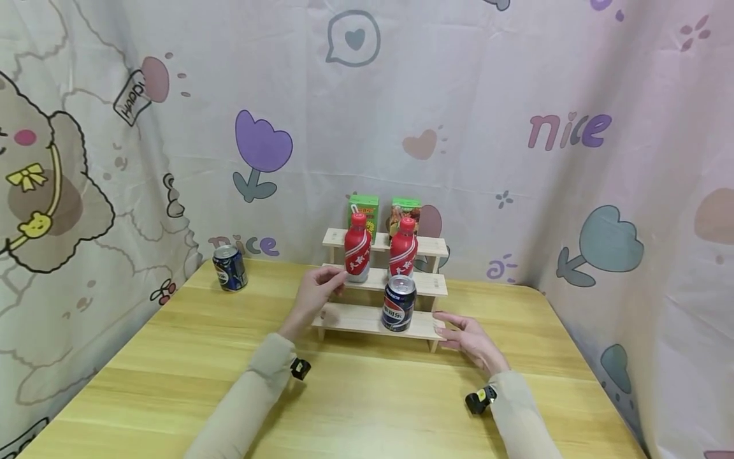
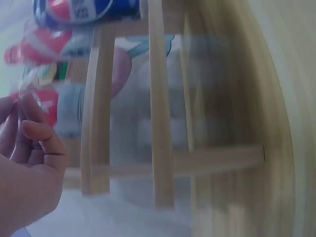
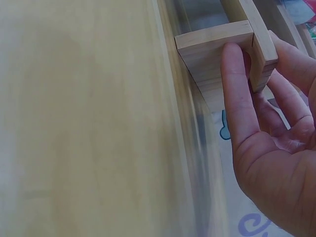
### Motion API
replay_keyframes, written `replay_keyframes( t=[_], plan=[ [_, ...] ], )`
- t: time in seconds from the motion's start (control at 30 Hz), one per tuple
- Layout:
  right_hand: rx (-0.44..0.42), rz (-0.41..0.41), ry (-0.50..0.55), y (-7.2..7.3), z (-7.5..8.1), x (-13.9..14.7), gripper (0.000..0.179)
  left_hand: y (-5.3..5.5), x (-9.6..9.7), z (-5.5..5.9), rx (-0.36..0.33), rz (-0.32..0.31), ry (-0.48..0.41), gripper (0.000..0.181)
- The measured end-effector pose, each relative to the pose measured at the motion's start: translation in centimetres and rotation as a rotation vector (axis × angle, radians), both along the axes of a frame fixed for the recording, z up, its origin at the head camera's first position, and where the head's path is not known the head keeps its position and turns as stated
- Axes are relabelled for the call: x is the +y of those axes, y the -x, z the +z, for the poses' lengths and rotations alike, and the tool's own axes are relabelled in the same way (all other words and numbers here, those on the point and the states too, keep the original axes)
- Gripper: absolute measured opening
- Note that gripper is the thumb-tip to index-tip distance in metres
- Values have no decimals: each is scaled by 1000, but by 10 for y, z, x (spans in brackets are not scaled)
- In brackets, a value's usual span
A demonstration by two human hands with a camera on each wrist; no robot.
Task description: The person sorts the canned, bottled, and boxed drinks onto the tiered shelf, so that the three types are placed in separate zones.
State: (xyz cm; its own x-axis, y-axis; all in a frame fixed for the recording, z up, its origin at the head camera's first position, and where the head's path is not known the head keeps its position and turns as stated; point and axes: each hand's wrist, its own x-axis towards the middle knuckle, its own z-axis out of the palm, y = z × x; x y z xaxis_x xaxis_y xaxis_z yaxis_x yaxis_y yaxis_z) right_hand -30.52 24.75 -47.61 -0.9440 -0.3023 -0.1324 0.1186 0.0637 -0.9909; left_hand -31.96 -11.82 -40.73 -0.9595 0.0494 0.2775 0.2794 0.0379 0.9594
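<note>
A three-tier wooden shelf (image 1: 355, 317) stands on the table. On its middle tier are two red bottles, the left bottle (image 1: 358, 250) and the right bottle (image 1: 403, 248). A dark blue soda can (image 1: 398, 305) stands upright on the bottom tier. My left hand (image 1: 319, 292) is beside the base of the left bottle, fingers loosely bent; in the left wrist view the hand (image 2: 32, 153) partly covers that bottle, and no grip on it shows. At the right end of the bottom tier, my right hand (image 1: 467, 338) holds the plank's end between its digits, seen closer in the right wrist view.
Two green cartons, a left carton (image 1: 369, 207) and a right carton (image 1: 408, 207), stand on the top tier behind the bottles. Another blue can (image 1: 229, 268) is at the table's far left corner. A patterned curtain (image 1: 476, 83) hangs behind the wooden table (image 1: 395, 408).
</note>
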Motion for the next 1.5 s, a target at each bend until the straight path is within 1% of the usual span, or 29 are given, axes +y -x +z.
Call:
replay_keyframes(
  t=[0.1,0.2,0.3,0.4,0.57,0.67,0.73,0.83,0.9,1.0,1.07,1.13,1.2,1.27,1.37,1.5],
  plan=[
    [5,-6,-1,-2,-1,1,57,4,-15,-3,-45,-3,-41,34],
    [4,-12,5,-3,-2,1,58,7,-32,-4,-89,8,-91,38],
    [13,-2,13,-2,-2,-1,59,9,-50,-5,-142,25,-135,36],
    [17,5,16,-1,-1,-3,59,10,-64,-4,-185,33,-140,32],
    [9,-8,24,-1,-2,-3,58,10,-85,-4,-247,36,-147,21],
    [-1,-11,18,-3,-3,-2,59,9,-98,-5,-270,20,-162,17],
    [-12,-13,15,-4,-3,-1,60,9,-107,-6,-278,5,-178,16],
    [-10,-10,19,-5,-3,0,59,9,-119,-6,-281,5,-203,12],
    [3,-2,21,-3,-2,-1,59,8,-127,-6,-277,16,-220,11],
    [19,6,19,-1,-1,-2,58,10,-135,-6,-268,27,-237,13],
    [14,5,20,0,-1,-2,57,12,-139,-7,-260,30,-243,14],
    [7,5,18,0,-1,-1,57,14,-142,-8,-250,34,-244,10],
    [6,8,15,0,0,-1,57,15,-144,-8,-240,52,-245,6],
    [3,10,12,0,0,0,58,16,-147,-6,-237,84,-255,6],
    [-2,7,10,0,1,0,58,15,-153,-4,-243,150,-288,7],
    [-7,5,10,1,1,0,58,15,-162,-5,-250,246,-376,5]
  ],
)
